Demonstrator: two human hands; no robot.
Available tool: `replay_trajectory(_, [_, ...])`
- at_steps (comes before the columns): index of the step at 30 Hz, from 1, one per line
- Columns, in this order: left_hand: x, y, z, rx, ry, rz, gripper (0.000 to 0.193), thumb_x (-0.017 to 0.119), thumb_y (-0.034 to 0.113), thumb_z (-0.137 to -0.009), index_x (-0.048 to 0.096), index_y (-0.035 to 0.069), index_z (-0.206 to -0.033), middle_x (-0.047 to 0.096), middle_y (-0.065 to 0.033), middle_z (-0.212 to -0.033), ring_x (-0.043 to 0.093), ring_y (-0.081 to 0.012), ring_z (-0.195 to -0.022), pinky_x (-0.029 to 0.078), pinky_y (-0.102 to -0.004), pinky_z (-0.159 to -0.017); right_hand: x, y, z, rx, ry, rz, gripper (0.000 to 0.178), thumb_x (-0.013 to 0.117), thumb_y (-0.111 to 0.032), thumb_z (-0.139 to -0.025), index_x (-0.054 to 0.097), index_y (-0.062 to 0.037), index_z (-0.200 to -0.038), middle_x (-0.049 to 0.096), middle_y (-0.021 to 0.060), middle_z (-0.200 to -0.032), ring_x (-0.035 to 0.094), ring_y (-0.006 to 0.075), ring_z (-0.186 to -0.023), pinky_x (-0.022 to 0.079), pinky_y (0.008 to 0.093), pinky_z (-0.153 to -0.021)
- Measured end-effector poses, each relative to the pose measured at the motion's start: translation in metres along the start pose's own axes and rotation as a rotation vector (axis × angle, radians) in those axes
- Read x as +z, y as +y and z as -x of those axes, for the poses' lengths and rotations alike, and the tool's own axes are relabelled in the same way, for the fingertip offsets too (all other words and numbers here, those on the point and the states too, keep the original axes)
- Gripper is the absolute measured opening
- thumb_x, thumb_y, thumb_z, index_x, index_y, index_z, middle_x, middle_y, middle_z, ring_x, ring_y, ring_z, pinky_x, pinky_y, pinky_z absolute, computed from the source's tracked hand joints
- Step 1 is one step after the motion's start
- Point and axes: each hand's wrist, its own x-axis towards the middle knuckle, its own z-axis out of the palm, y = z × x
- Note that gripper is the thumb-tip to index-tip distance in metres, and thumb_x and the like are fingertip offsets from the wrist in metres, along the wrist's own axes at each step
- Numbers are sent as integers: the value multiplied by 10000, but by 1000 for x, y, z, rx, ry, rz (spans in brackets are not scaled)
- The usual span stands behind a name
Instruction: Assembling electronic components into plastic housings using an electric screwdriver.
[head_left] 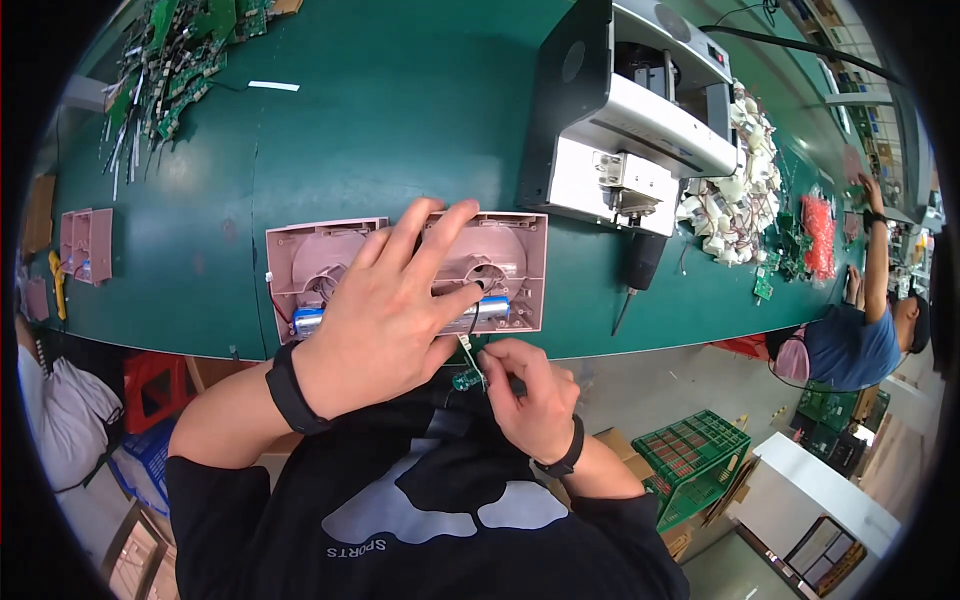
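Note:
A pink plastic housing (536,270) with two round recesses lies near the table's front edge. Across it spreads my left hand (385,310), open, fingers stretched over its middle and one fingertip by the right recess. Along the housing's lower side runs a blue and silver cylinder (492,311), like a battery, partly hidden under that hand. My right hand (535,398) is closed on a small green circuit board (468,379), pinched at its side just in front of the table edge. A dark wire runs from near the right recess down toward the board.
A black and white machine (640,130) stands at the right, with a black-handled screwdriver-like tool (643,265) below it. White wired parts (738,190) are heaped beyond. Circuit boards (180,70) pile at the far left, above another pink housing (87,245). A co-worker (850,340) is at the right.

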Motion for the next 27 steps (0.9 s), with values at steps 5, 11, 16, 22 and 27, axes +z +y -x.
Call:
replay_trajectory(5, [-1,2,4,-4,-3,-30,441,819,130,-645,776,88,-1082,385,-236,-1596,393,-451,-1439,420,-531,-1078,2,3,-8,-195,-10,40,278,777,58,-860,644,19,-1102,743,100,-775,736,198,-632,563,300,-593])
replay_trajectory(11, [3,-1,3,39,8,-18,452,830,144,-664,766,97,-1109,364,-243,-1608,381,-449,-1453,384,-547,-1140,-5,7,14,-169,-82,189,316,777,15,-880,635,10,-1161,725,82,-747,709,199,-595,548,307,-572])
replay_trajectory(16, [1,-3,4,58,42,-58,466,850,182,-702,751,108,-1151,357,-246,-1615,335,-456,-1499,306,-583,-1225,-9,11,36,-42,-86,266,309,782,-44,-900,639,1,-1170,714,71,-726,693,214,-571,530,322,-550])
replay_trajectory(22, [2,5,13,41,89,-85,478,866,198,-746,729,110,-1195,346,-255,-1618,289,-460,-1535,258,-609,-1247,-23,0,50,29,104,333,292,781,-71,-912,650,-5,-1165,686,90,-669,687,239,-564,529,344,-562])
replay_trajectory(27, [-54,-7,23,196,212,191,445,865,173,-777,725,95,-1192,501,-232,-1514,451,-423,-1449,380,-553,-1187,-38,9,67,27,258,378,221,719,-12,-936,647,5,-1144,641,96,-619,635,203,-522,493,322,-563])
